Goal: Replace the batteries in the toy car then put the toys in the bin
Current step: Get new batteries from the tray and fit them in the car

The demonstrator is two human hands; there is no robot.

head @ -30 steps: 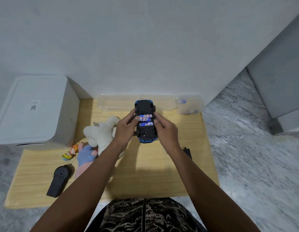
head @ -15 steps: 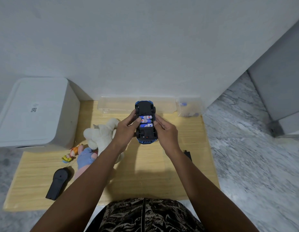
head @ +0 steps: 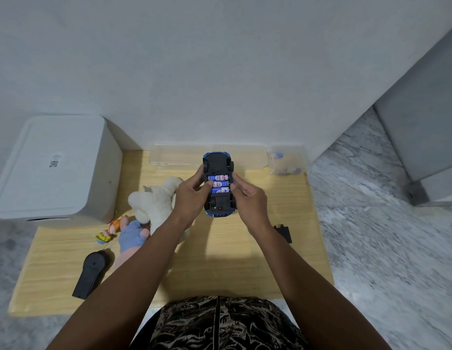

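You held the car (head: 218,184) upside down in the air over the mat (head: 220,253), with your left hand (head: 192,198) on one side and your right hand (head: 250,200) on the other. Three batteries (head: 218,184) sat in its open belly, and your left thumb touched the middle one. The bin (head: 50,170) stood shut to your left, near the soft toys (head: 154,203).

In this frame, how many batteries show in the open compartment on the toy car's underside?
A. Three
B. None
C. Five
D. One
A: three blue-and-white batteries lie side by side in the open bay of the upturned toy car, held between the left hand and right hand.
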